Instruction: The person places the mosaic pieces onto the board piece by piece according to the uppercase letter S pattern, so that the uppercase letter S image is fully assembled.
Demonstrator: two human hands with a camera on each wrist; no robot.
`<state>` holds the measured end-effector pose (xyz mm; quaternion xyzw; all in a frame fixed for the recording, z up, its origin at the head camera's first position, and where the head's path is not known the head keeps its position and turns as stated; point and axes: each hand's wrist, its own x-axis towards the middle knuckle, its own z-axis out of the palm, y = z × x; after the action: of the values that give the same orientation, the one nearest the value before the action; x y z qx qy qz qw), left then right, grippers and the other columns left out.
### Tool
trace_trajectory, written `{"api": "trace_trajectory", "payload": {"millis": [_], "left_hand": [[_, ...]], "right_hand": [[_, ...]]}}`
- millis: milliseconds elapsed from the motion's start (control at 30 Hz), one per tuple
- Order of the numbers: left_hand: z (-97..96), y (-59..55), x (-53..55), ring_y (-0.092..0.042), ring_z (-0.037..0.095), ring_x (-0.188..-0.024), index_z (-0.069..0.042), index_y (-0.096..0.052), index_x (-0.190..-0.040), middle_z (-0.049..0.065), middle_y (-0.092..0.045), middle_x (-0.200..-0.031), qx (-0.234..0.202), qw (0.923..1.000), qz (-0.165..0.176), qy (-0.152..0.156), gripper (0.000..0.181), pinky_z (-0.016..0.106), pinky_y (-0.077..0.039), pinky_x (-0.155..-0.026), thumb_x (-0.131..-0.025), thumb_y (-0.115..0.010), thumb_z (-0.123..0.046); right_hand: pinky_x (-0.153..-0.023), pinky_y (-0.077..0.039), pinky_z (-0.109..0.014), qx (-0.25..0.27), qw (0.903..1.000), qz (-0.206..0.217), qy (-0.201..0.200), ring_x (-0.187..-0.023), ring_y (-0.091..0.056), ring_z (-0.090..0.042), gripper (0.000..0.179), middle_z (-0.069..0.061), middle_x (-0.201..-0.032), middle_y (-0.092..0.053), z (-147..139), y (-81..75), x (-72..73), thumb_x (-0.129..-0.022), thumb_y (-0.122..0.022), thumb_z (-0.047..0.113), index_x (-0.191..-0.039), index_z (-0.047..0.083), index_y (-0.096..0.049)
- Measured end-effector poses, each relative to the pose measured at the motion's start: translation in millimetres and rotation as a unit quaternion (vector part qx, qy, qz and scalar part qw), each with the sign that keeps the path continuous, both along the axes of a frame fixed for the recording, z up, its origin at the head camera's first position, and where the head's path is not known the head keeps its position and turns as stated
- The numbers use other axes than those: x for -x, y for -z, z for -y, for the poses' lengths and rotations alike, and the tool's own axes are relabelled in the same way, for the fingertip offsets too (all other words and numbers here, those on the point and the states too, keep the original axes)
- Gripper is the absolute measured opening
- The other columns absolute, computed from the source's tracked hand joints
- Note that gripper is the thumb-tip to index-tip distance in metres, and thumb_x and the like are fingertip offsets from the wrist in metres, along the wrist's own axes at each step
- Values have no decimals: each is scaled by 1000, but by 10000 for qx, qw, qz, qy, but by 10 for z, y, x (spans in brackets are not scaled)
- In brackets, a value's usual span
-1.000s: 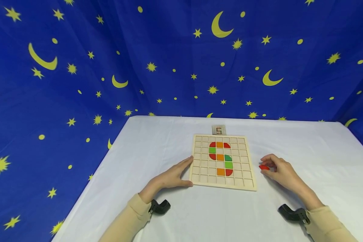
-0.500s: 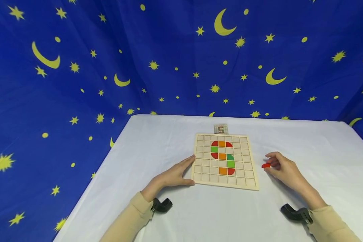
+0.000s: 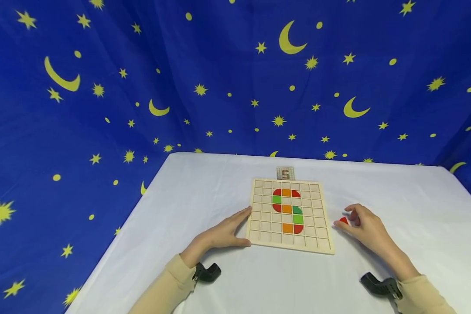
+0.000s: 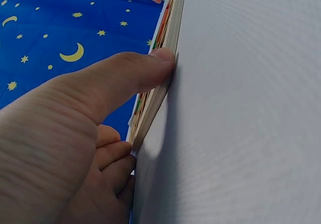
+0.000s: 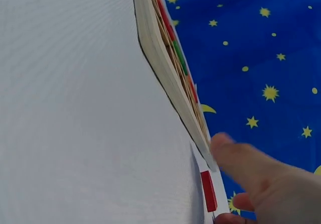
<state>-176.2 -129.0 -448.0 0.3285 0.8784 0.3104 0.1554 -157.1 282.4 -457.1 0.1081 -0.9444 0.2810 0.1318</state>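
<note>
A wooden grid board (image 3: 259,235) lies on the white table, with red, orange and green tiles forming an S shape. My left hand (image 3: 227,231) rests at its left side, thumb at the near corner and fingertips along the edge. The left wrist view shows that thumb (image 4: 158,63) against the board's wooden side. Right of the board, my right hand (image 3: 370,229) has a red quarter-round tile (image 3: 343,220) between thumb and curled fingers. In the right wrist view the red tile (image 5: 208,191) shows edge-on, a fingertip at its lower end and the thumb (image 5: 228,148) standing off from it.
A small pattern card (image 3: 285,173) showing an S lies just beyond the board's far edge. Black wrist mounts (image 3: 208,272) hang at both sleeves. A blue curtain (image 3: 235,65) with yellow moons and stars stands behind the white table (image 3: 298,283).
The red tile has turned between my right fingers, and the right thumb has stretched forward past it. My left hand stays at the board. The head view has shifted slightly.
</note>
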Motion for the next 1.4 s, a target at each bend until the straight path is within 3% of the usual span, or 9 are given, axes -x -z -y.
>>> {"api": "trace_trajectory", "payload": {"millis": [233, 367, 567, 733, 900, 1000, 1100, 1200, 1400], "left_hand": [[-27, -22, 30, -17, 24, -141, -2, -15, -151, 11, -17, -155, -46, 10000, -40, 9, 97, 38, -19, -113, -81, -73, -36], [-12, -24, 9, -17, 25, -140, -2, -15, -150, 12, -17, -155, -3, 10000, -17, 12, 97, 38, -19, -112, -81, -74, -34], [-3, -26, -20, -18, 25, -140, -1, -17, -150, 12, -18, -155, -51, 10000, -10, -16, 95, 38, -20, -112, -81, -74, -32], [-2, -21, -27, -17, 24, -140, -2, -16, -150, 11, -17, -155, -22, 10000, 22, -8, 96, 37, -19, -113, -81, -74, -33], [-3, -14, -25, -18, 24, -140, -2, -17, -150, 11, -18, -155, -30, 10000, -32, -6, 96, 38, -20, -112, -81, -75, -34], [2, -18, -22, -17, 24, -140, -2, -16, -150, 11, -18, -155, -48, 10000, -8, -9, 96, 38, -19, -113, -81, -75, -33], [-6, -6, -22, -17, 24, -140, -1, -16, -150, 12, -18, -155, -51, 10000, 20, 18, 97, 38, -19, -113, -81, -75, -34], [-16, 1, -28, -17, 24, -140, -1, -15, -150, 12, -17, -155, -37, 10000, 52, 28, 97, 37, -19, -113, -81, -75, -34], [-12, -23, -22, -17, 24, -140, -2, -15, -150, 11, -18, -155, -27, 10000, 18, -18, 97, 37, -19, -113, -80, -75, -33]], "right_hand": [[-60, -49, -32, -57, 9989, -387, -251, -71, -57, -20, 40, -6, -83, -62, -34, -24, 5, -73, -79, 7, -105, 0, -57], [-63, -52, -33, -5, 9986, -359, -390, -75, -60, -23, 41, -9, -89, -64, -27, -13, -8, -73, -79, 5, -107, 0, -56], [-62, -50, -31, -56, 9975, -588, -390, -72, -58, -21, 40, -5, -84, -63, -15, 6, -25, -72, -79, 2, -105, 0, -57], [-69, -51, -19, 301, 9959, -756, -398, -79, -63, -27, 44, -11, -89, -65, -26, -154, -47, -72, -77, -4, -109, -3, -53], [-73, -44, -5, 808, 9918, -900, -420, -81, -60, -7, 43, -14, -94, -64, 25, -397, -12, -75, -74, -7, -112, -4, -52], [-74, -44, -6, 908, 9902, -917, -525, -82, -57, -1, 43, -13, -95, -64, 138, -496, 30, -76, -75, -6, -112, -3, -52], [-75, -46, -7, 952, 9883, -927, -742, -84, -61, -12, 43, -12, -96, -64, 301, -553, 54, -75, -75, -6, -112, -3, -52], [-76, -50, -14, 928, 9862, -882, -1049, -84, -63, -22, 46, -10, -97, -64, 493, -570, 63, -74, -76, -6, -113, -2, -51], [-75, -55, -34, 1129, 9797, -485, -1584, -84, -65, -20, 47, -5, -98, -64, 857, -565, 72, -76, -76, -1, -114, 5, -50]]}}
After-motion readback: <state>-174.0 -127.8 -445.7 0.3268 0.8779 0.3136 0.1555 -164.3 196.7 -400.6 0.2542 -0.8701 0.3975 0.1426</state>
